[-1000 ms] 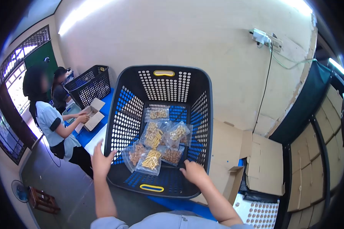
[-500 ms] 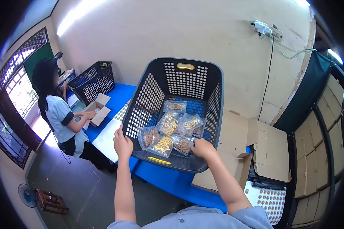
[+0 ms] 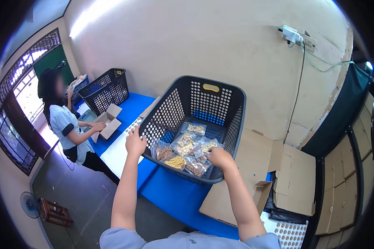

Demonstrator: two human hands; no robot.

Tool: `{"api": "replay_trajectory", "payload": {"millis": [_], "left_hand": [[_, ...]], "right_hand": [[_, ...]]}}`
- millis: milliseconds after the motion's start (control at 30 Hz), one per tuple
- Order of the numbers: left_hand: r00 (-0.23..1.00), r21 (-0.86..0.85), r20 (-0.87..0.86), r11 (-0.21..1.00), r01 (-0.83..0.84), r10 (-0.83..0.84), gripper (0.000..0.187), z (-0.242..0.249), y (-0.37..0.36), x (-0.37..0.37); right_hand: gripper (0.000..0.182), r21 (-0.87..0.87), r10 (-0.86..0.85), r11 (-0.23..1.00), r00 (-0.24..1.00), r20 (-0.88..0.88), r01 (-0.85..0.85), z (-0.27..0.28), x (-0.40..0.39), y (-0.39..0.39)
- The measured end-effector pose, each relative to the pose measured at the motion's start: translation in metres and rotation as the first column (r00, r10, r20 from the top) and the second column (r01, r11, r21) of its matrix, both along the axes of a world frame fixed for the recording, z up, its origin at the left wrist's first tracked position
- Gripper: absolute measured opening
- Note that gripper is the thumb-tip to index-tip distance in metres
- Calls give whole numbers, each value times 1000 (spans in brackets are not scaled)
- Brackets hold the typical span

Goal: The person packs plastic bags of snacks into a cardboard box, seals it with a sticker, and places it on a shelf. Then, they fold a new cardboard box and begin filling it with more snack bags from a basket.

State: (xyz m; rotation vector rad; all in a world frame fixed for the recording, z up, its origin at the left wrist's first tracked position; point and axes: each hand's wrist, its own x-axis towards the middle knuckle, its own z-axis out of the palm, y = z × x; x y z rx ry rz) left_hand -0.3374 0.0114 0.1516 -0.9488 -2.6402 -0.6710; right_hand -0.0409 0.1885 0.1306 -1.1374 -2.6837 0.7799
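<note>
A black perforated plastic basket is in front of me, over the blue table. In it lie several clear plastic bags of snacks; one bag shows yellow twisted pieces, and another bag brown ones. My left hand is closed around the basket's near left rim. Inside the near right part, my right hand has its fingers pinched on a bag of pale snacks. Its fingertips are partly hidden by the bag and hand.
At left, a co-worker has a hand in an open cardboard box. Another black basket stands behind it on the blue table. Flattened cardboard and sheets of round stickers lie at right. A small fan is low at left.
The basket has tipped level and moved slightly away, so its near yellow handle no longer shows. My right hand has shifted from the near-right bags onto the pale snack bag.
</note>
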Motion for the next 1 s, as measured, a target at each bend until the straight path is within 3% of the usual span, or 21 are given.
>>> {"api": "replay_trajectory", "payload": {"millis": [167, 333, 400, 433, 467, 533, 600, 633, 667, 733, 800, 867, 1000], "left_hand": [[999, 27, -33, 999, 37, -36, 56, 4, 19, -10], [999, -32, -24, 999, 34, -35, 56, 15, 22, -6], [999, 0, 21, 1000, 30, -30, 55, 17, 19, -3], [997, 19, 62, 999, 33, -34, 55, 20, 16, -5], [997, 101, 37, 993, 66, -70, 48, 14, 15, -9], [980, 192, 124, 972, 133, -158, 37, 17, 9, -9], [946, 491, 27, 828, 270, -324, 24, 6, 4, -14], [944, 376, -204, 870, 320, -259, 21, 14, -3, -7], [879, 251, -428, 907, 337, -208, 20, 23, -12, 2], [582, 171, -504, 587, 791, -638, 28, 13, -23, -1], [458, 32, -514, 517, 855, -725, 37, -7, -20, -1], [431, 42, -530, 485, 873, -730, 40, -13, -16, -8], [355, 104, -615, 373, 922, -704, 44, 4, -24, -2]], "right_hand": [[44, -91, -11, 996, 999, -42, 7, 3, 0, 20], [39, -61, 40, 997, 997, -70, -44, -3, -6, 29], [38, -64, 61, 996, 996, -67, -65, -11, -5, 34], [40, -160, 27, 986, 995, -94, -42, -13, -7, 35], [43, -253, -12, 967, 993, -119, -19, -17, -8, 38], [39, -243, -29, 970, 990, -137, -5, -11, -6, 34], [36, -235, -57, 972, 988, -146, 21, -2, -4, 28], [34, -300, -96, 953, 978, -186, 36, 3, -5, 26], [31, -364, -139, 930, 965, -222, 50, 8, -7, 24], [31, -359, -139, 931, 969, -203, 58, 11, -7, 23], [28, -354, -186, 930, 954, -234, 95, 4, -5, 25], [28, -364, -218, 921, 959, -183, 139, 9, -8, 20], [29, -379, -243, 915, 939, -245, 138, -9, 11, 22]]}}
